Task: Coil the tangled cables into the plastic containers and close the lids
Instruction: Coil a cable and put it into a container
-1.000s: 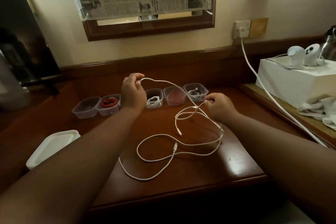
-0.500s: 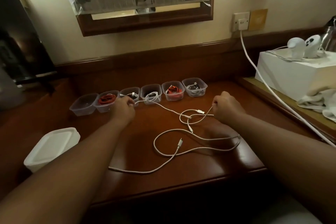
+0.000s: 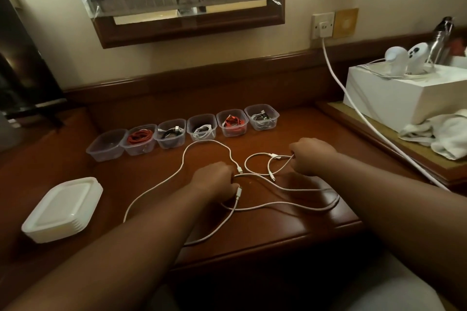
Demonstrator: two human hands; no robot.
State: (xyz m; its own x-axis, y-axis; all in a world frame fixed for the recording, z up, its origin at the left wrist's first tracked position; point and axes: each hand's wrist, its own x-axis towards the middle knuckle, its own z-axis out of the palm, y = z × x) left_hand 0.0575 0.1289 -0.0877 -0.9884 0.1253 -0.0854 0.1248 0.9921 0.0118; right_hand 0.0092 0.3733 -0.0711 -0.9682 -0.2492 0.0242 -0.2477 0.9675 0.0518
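Observation:
A tangle of white cables (image 3: 283, 206) sprawls over the middle of the wooden desk (image 3: 252, 232). My left hand (image 3: 214, 180) sits low on the desk with its fingers curled round a strand near a connector. My right hand (image 3: 309, 156) pinches a small loop of white cable further right. Behind them stands a row of several clear plastic containers (image 3: 183, 134); the leftmost one (image 3: 106, 145) holds nothing, the others hold coiled red, black or white cables. A stack of white lids (image 3: 63, 207) lies at the left.
A white power cord (image 3: 353, 108) runs from the wall socket (image 3: 323, 25) down across the right side. A white box (image 3: 404, 93) with controllers and a white cloth (image 3: 444, 134) sits on the side shelf. The desk's front edge is near me.
My left hand came back from the containers to the desk's middle and now grips a strand by a connector. The released cable lies in a loop. My right hand stayed put.

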